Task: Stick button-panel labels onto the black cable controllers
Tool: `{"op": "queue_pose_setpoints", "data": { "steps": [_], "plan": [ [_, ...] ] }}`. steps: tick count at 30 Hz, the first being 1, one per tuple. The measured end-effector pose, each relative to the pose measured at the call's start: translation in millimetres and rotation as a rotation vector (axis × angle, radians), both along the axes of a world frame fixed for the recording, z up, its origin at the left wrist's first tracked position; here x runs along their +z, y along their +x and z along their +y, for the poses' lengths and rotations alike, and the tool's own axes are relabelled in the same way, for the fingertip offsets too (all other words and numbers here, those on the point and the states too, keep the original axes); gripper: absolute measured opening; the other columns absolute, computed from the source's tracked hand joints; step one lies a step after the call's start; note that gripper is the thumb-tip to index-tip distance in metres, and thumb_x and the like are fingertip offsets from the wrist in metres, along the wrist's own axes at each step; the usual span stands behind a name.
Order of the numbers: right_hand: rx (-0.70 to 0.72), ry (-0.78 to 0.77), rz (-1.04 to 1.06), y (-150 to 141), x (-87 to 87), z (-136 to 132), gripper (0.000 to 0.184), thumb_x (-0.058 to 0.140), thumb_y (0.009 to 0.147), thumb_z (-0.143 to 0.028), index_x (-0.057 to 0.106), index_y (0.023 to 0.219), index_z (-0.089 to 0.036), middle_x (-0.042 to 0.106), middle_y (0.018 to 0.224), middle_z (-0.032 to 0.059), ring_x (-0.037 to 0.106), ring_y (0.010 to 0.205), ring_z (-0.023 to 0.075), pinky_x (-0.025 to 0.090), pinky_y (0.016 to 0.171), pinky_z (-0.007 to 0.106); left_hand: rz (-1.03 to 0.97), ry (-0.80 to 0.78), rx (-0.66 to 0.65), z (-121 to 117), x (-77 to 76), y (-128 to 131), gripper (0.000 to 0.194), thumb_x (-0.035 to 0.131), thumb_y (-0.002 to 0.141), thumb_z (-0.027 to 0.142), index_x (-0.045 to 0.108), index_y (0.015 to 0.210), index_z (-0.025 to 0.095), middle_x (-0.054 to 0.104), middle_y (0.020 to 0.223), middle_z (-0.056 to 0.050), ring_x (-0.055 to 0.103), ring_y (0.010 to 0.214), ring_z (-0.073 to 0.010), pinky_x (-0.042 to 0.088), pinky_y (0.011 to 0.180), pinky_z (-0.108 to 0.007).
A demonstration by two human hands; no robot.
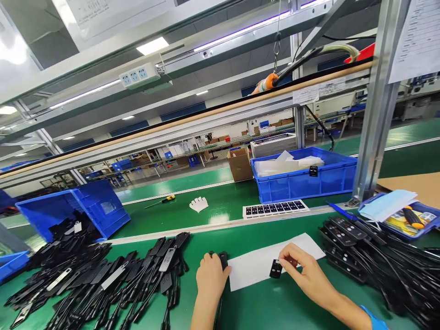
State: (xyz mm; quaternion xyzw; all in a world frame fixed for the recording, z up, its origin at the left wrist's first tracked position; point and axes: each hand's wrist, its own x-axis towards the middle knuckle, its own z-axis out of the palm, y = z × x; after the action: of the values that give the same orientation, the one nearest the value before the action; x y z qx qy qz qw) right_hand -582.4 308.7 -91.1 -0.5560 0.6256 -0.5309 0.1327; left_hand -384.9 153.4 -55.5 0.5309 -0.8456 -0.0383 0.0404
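Left hand [210,277]: fingers were closed around a black device [223,260], near the left end of the white paper [247,270].
Right hand [307,272]: thumb and fingers were together, pinching a black label [275,269] at the paper's near edge.
Label sheet [275,209]: lay beyond the paper, before a blue bin [302,184].
Cabled devices: heaped on both sides of the green bench [264,307].
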Motion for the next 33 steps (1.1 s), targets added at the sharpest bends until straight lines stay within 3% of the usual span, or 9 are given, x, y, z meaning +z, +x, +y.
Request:
{"op": "queue_pose_setpoints", "data": {
  "steps": [4,8,12,14,17,20,23,33],
  "plan": [
    [0.001,-0.003,-0.056,0.5,1.3,3.1,0.024,0.045,0.093,-0.038,0.054,0.078,-0.022,0.053,0.077,0.0007,0.049,0.069,0.0156,0.041,0.062,0.028,0.089,0.056,-0.011,5.6,-5.5,-8.8,0.022,0.054,0.081,0.017,0.058,0.098,0.003,0.061,0.099,-0.024,0.059,0.097,-0.0378,0.045,0.079,-0.043],
    [0.002,0.002,-0.252,-0.2,5.4,4.5,0.025,0.048,0.090,-0.044,0.053,0.082,-0.021,0.051,0.076,0.0000,0.047,0.066,0.0143,0.041,0.057,0.026,0.350,0.173,-0.108,18.2,-1.7,-20.0,0.027,0.047,0.087,0.029,0.050,0.108,0.013,0.062,0.090,-0.012,0.062,0.083,-0.0276,0.046,0.074,-0.037],
    [0.009,-0.034,-0.452,-1.1,7.4,5.2,0.029,0.049,0.088,-0.051,0.050,0.086,-0.022,0.045,0.074,-0.0029,0.041,0.056,0.0100,0.038,0.050,0.022,0.697,0.561,-0.224,45.6,-11.3,-40.1,0.037,0.040,0.088,0.044,0.050,0.108,0.015,0.049,0.063,0.002,0.052,0.053,-0.0147,0.045,0.052,-0.026],
    [0.007,-0.048,-0.512,-1.7,7.0,4.9,0.030,0.051,0.087,-0.052,0.049,0.086,-0.022,0.045,0.075,-0.0033,0.039,0.054,0.0086,0.037,0.047,0.021,0.963,0.863,-0.223,61.3,-21.2,-49.4,0.042,0.051,0.083,0.046,0.051,0.109,0.013,0.047,0.066,0.002,0.049,0.054,-0.0116,0.046,0.052,-0.024],
    [-0.015,-0.023,-0.541,-2.6,5.9,3.7,0.030,0.053,0.085,-0.051,0.048,0.086,-0.022,0.045,0.073,-0.0043,0.035,0.049,0.0072,0.031,0.043,0.020,1.281,1.262,-0.150,78.9,-33.2,-56.9,0.051,0.073,0.067,0.038,0.055,0.109,0.013,0.056,0.086,-0.004,0.056,0.063,-0.0109,0.053,0.064,-0.027],
    [-0.026,0.028,-0.490,-2.8,4.8,2.6,0.027,0.055,0.085,-0.047,0.050,0.084,-0.021,0.045,0.069,-0.0044,0.037,0.051,0.0084,0.031,0.043,0.020,1.296,1.376,-0.162,85.3,-37.7,-57.2,0.056,0.076,0.063,0.026,0.056,0.114,0.014,0.062,0.096,-0.008,0.065,0.073,-0.0166,0.054,0.073,-0.031],
    [-0.029,0.049,-0.401,-2.0,3.5,2.5,0.022,0.057,0.084,-0.042,0.054,0.082,-0.020,0.048,0.069,-0.0025,0.046,0.062,0.0123,0.038,0.051,0.021,1.273,1.435,-0.228,84.8,-38.2,-55.3,0.061,0.075,0.064,0.020,0.052,0.120,0.016,0.065,0.098,-0.011,0.068,0.082,-0.0218,0.053,0.076,-0.031],
    [-0.020,0.091,-0.366,2.0,0.7,4.6,0.018,0.058,0.083,-0.037,0.057,0.085,-0.019,0.052,0.069,-0.0012,0.050,0.066,0.0146,0.044,0.055,0.024,1.245,1.499,-0.312,86.1,-39.6,-53.9,0.061,0.076,0.066,0.020,0.049,0.120,0.017,0.067,0.106,-0.015,0.068,0.092,-0.0266,0.052,0.080,-0.034]
  ]
}}
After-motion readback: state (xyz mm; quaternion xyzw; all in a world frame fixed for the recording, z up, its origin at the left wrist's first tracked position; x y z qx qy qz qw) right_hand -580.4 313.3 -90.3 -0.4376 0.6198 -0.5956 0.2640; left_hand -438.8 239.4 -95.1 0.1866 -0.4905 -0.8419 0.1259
